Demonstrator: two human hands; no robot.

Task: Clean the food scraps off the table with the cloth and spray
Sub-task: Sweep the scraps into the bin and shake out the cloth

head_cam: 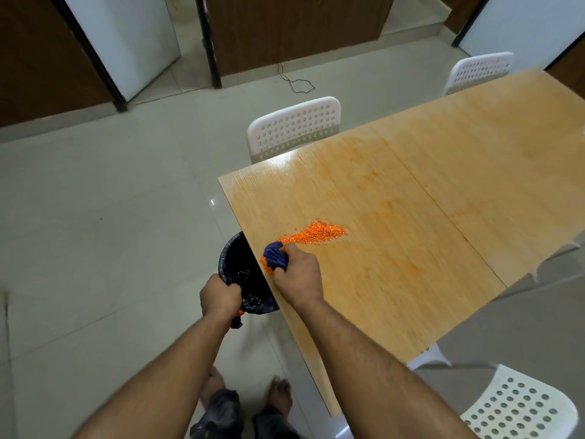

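While standing at the table's (411,248) left edge near its near-left corner: right hand (297,274) gripping a bunched blue cloth (275,256), fingers curled round it, pressing it down right at that edge. Orange food scraps (316,233) lying in a narrow heap just inward of the cloth, trailing toward the table's middle; a smaller clump sitting at the very edge under the cloth. Faint orange smearing showing across the surface farther in.

Left hand (220,296) clutching the rim of a black bin (237,264), fingers closed over rim and dark liner, holding it just below the table's left edge, directly beneath the cloth. Bin contents too dark to make out.

Open tiled floor (95,232) lying left of the table. White perforated chairs (294,128) standing against the far edge; another at the near-right side.
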